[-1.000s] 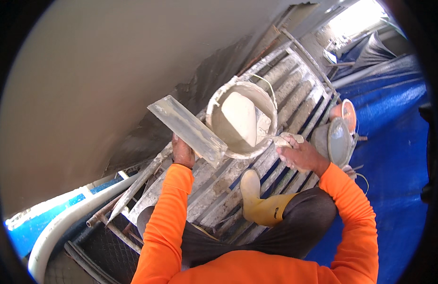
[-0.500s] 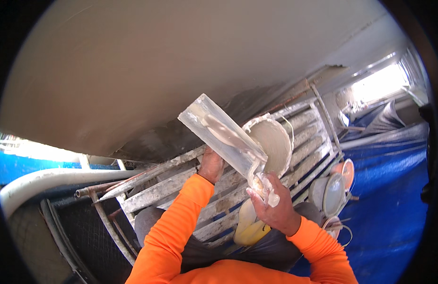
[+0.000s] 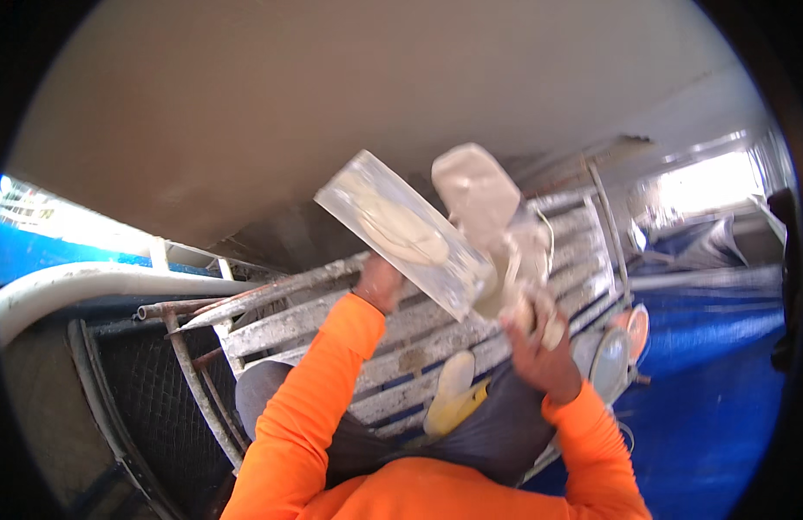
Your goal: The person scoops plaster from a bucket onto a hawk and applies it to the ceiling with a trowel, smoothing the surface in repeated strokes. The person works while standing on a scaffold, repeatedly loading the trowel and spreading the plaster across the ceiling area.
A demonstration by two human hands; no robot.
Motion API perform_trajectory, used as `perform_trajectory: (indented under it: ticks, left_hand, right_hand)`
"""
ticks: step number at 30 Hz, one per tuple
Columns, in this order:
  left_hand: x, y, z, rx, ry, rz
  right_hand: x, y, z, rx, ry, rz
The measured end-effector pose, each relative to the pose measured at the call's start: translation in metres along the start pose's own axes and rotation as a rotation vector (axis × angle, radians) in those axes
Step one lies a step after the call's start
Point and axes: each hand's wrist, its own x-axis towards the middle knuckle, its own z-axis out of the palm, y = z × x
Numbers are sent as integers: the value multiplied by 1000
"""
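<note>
My left hand (image 3: 380, 282) is closed under a long, flat, plaster-smeared metal hawk (image 3: 345, 195), its fingers mostly hidden beneath. A pale oval smear of wet plaster (image 3: 401, 230) lies along the hawk's top. In my right hand (image 3: 542, 351), closed, is the handle of a trowel (image 3: 475, 195). Its broad, rounded blade is coated in plaster and points up, away from me, just right of the hawk. Behind the trowel, a bucket of plaster (image 3: 532, 238) is largely hidden; motion blurs this part.
White-spattered slats (image 3: 401, 377) form a platform below me, with metal rails around it. A smooth plastered surface (image 3: 289, 113) slopes overhead. A yellow-and-white object (image 3: 453, 403) rests by my legs. Buckets (image 3: 610, 360) stand at the right near blue sheeting (image 3: 705, 381). A white pipe (image 3: 98, 282) curves at left.
My right hand has moved right, and the trowel has swung from over the hawk to beside it, its loaded blade now raised. The hawk has shifted slightly left and up, and carries a wider smear.
</note>
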Motion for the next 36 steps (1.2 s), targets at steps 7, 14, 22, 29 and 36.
perform_trajectory:
  ticks: [7,14,22,29,36]
  left_hand:
    - [13,-2,-41,-16,87,-71]
    - [23,-25,-57,-110,14,-202]
    - [56,-76,-42,-141,-78,-380]
    - [52,-94,-12,-201,-184,-449]
    - [38,-118,14,-165,-276,-488]
  right_hand:
    - [-3,136,-28,-222,-329,261]
    - [26,236,91,-789,-580,50]
    - [5,232,73,-790,-841,-85]
    - [0,248,34,-717,-737,96]
    - [-24,267,41,-818,-677,140]
